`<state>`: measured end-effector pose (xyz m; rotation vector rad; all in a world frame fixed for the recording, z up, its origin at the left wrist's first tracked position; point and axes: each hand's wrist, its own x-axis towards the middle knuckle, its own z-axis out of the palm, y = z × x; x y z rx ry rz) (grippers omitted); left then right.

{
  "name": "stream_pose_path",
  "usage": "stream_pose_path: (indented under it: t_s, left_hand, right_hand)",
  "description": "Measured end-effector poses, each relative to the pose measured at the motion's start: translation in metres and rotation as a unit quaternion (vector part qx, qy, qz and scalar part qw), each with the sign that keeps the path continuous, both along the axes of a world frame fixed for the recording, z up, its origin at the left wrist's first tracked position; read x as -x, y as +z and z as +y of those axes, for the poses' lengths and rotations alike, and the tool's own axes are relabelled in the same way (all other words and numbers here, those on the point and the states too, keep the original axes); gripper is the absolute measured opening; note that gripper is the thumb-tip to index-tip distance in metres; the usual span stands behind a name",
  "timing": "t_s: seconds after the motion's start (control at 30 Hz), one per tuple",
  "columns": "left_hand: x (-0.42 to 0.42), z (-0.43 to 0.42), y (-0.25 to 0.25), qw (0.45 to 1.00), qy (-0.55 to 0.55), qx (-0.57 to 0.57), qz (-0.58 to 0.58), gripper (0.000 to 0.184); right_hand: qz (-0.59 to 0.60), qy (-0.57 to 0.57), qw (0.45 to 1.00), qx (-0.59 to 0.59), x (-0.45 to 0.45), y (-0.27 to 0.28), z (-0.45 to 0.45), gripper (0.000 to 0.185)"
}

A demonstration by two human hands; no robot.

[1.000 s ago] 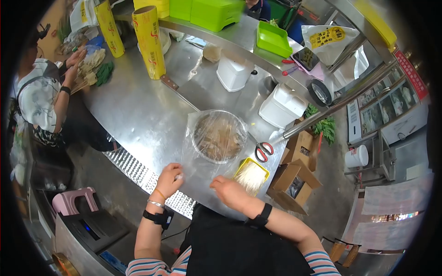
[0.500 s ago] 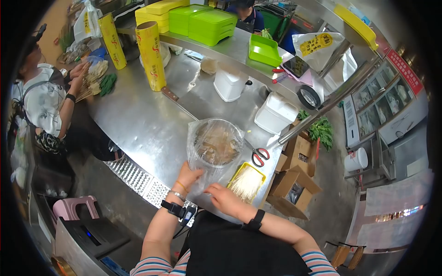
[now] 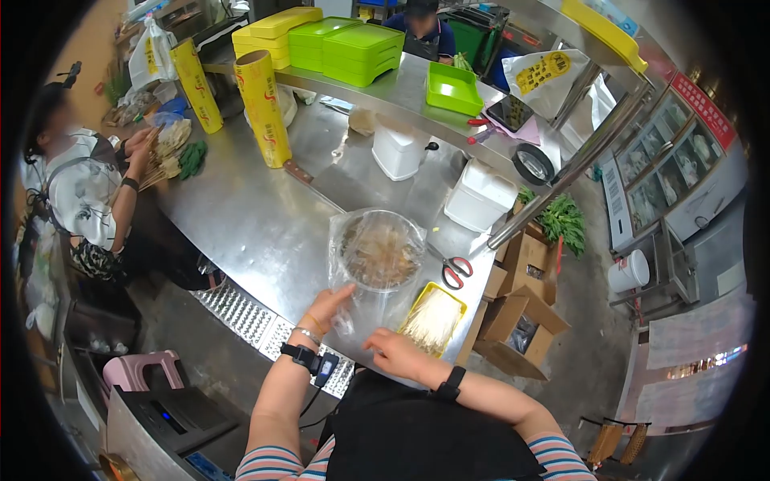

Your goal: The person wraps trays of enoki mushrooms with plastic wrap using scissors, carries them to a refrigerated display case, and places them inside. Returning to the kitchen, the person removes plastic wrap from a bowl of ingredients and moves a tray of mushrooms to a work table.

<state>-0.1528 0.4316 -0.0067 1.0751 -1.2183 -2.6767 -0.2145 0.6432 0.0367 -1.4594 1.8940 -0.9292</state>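
A round bowl (image 3: 380, 250) of brownish food stands on the steel counter under clear plastic film (image 3: 346, 314), which hangs loosely past its near side. My left hand (image 3: 327, 309) lies against the film at the bowl's lower left, its fingers stretched forward and touching the plastic. My right hand (image 3: 393, 353) hovers low near the counter's front edge, fingers loosely bent and apart, with nothing visible in them. Just beyond it sits a yellow tray (image 3: 459, 307) of thin pale skewers (image 3: 431, 322). Scissors with red and black handles (image 3: 457, 272) lie behind the tray.
A cleaver (image 3: 341, 189) lies behind the bowl, near white containers (image 3: 399, 152). Yellow film rolls (image 3: 262, 108) stand at the back left. A shelf carries green boxes (image 3: 362, 52). One person (image 3: 88, 180) works at left, another behind the shelf. Cardboard boxes (image 3: 517, 333) sit at right.
My right hand has drawn slightly back from the film's near edge. My left hand has shifted a little up and right along the plastic. The view has tilted slightly.
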Motion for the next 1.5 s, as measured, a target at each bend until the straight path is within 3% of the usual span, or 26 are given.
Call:
stream_pose_path:
  t_s: [0.07, 0.17, 0.2, 0.27, 0.3, 0.33, 0.4, 0.47, 0.53, 0.57, 0.63, 0.67, 0.73, 0.77, 0.9, 0.97, 1.03, 1.07, 1.13, 1.17, 1.2, 1.27, 1.3, 1.33, 1.4, 1.5]
  left_hand:
    - [0.003, 0.007, 0.020, 0.993, -0.025, 0.098, -0.058, 0.009]
    - [-0.001, -0.005, -0.023, 0.984, -0.045, 0.174, -0.024, 0.007]
    - [-0.003, -0.003, -0.024, 0.983, -0.042, 0.177, -0.022, 0.007]
    - [-0.004, 0.004, -0.023, 0.997, 0.044, 0.063, 0.001, 0.012]
    - [-0.002, 0.006, -0.035, 0.995, 0.044, 0.089, -0.001, 0.027]
    - [-0.001, 0.011, -0.029, 0.995, 0.043, 0.093, 0.002, 0.027]
    - [0.005, 0.027, -0.014, 0.992, 0.034, 0.093, -0.073, 0.025]
    - [0.010, 0.027, -0.010, 0.995, 0.016, 0.080, -0.053, 0.021]
    - [0.011, 0.020, -0.019, 0.997, -0.018, -0.079, 0.015, 0.035]
    - [0.010, 0.021, -0.019, 0.996, -0.024, -0.082, 0.007, 0.035]
    - [0.014, 0.025, 0.014, 0.989, -0.135, 0.049, -0.031, 0.034]
    - [0.018, 0.027, 0.012, 0.988, -0.143, 0.039, -0.041, 0.034]
    - [0.028, 0.025, 0.009, 0.949, -0.252, 0.165, -0.087, 0.031]
    - [0.031, 0.022, 0.007, 0.919, -0.302, 0.230, -0.106, 0.030]
    - [0.028, 0.020, -0.006, 0.927, -0.295, 0.225, -0.061, 0.021]
    - [0.019, 0.021, -0.007, 0.971, -0.214, 0.104, -0.018, 0.016]
    - [0.012, 0.019, -0.010, 0.963, -0.223, 0.153, -0.018, 0.016]
    - [0.009, 0.018, -0.011, 0.951, -0.229, 0.207, -0.016, 0.017]
    - [0.004, 0.020, -0.012, 0.960, -0.202, 0.197, 0.005, 0.016]
    - [0.002, 0.021, -0.011, 0.966, -0.175, 0.188, 0.025, 0.016]
    - [0.000, 0.023, -0.008, 0.967, -0.172, 0.188, 0.025, 0.016]
    - [-0.003, 0.030, -0.001, 0.957, -0.176, 0.227, 0.049, 0.014]
    - [-0.004, 0.034, -0.005, 0.928, -0.170, 0.328, 0.053, 0.016]
    - [-0.008, 0.033, -0.007, 0.927, -0.170, 0.329, 0.053, 0.016]
    - [-0.016, 0.033, -0.001, 0.870, -0.202, 0.449, 0.028, 0.021]
    - [-0.033, 0.021, 0.002, 0.850, -0.180, 0.489, 0.072, 0.024]
  right_hand:
    - [0.004, 0.005, 1.000, -0.021, 0.000, 0.007, 0.002, 0.024]
    - [-0.005, -0.024, 0.999, -0.031, 0.007, 0.017, 0.005, 0.020]
    - [-0.067, -0.062, 0.994, -0.055, 0.008, 0.016, 0.009, 0.017]
    - [-0.124, -0.096, 0.985, -0.073, 0.011, 0.012, 0.013, 0.015]
    - [-0.204, -0.112, 0.971, -0.062, 0.014, 0.005, 0.014, 0.014]
    - [-0.284, -0.127, 0.949, -0.051, 0.015, -0.003, 0.015, 0.015]
    - [-0.328, -0.114, 0.937, -0.041, 0.014, -0.016, 0.010, 0.013]
    - [-0.372, -0.104, 0.922, -0.031, 0.015, -0.026, 0.001, 0.012]
    - [-0.396, -0.069, 0.915, -0.042, 0.012, -0.025, -0.010, 0.013]
    - [-0.403, -0.076, 0.911, -0.043, 0.010, -0.030, -0.018, 0.013]
    - [-0.314, -0.074, 0.945, -0.047, 0.004, -0.048, -0.031, 0.018]
    - [-0.325, -0.082, 0.940, -0.054, -0.003, -0.047, -0.035, 0.018]
    - [-0.173, -0.048, 0.983, 0.031, -0.013, -0.042, -0.046, 0.025]
    - [-0.179, -0.050, 0.982, 0.030, -0.019, -0.049, -0.049, 0.025]
    - [-0.064, -0.076, 0.991, 0.092, -0.028, -0.058, -0.044, 0.030]
    - [-0.012, -0.088, 0.986, 0.140, -0.027, -0.037, -0.034, 0.030]
    - [-0.216, -0.127, 0.963, 0.103, -0.015, -0.016, -0.023, 0.029]
    - [-0.216, -0.128, 0.963, 0.102, -0.006, -0.014, -0.019, 0.029]
    - [-0.319, -0.248, 0.913, -0.065, 0.010, -0.014, -0.013, 0.029]
    - [-0.398, -0.259, 0.875, -0.091, 0.012, -0.018, -0.013, 0.040]
    - [-0.398, -0.256, 0.876, -0.091, 0.010, -0.015, -0.016, 0.040]
    - [-0.573, -0.271, 0.770, -0.072, 0.004, -0.010, -0.024, 0.047]
    - [-0.573, -0.271, 0.770, -0.071, 0.003, -0.014, -0.028, 0.047]
    - [-0.611, -0.233, 0.753, -0.080, 0.004, -0.021, -0.033, 0.050]
    - [-0.646, -0.193, 0.733, -0.088, 0.006, -0.028, -0.038, 0.053]
    - [-0.637, -0.241, 0.724, -0.107, 0.010, -0.036, -0.040, 0.051]
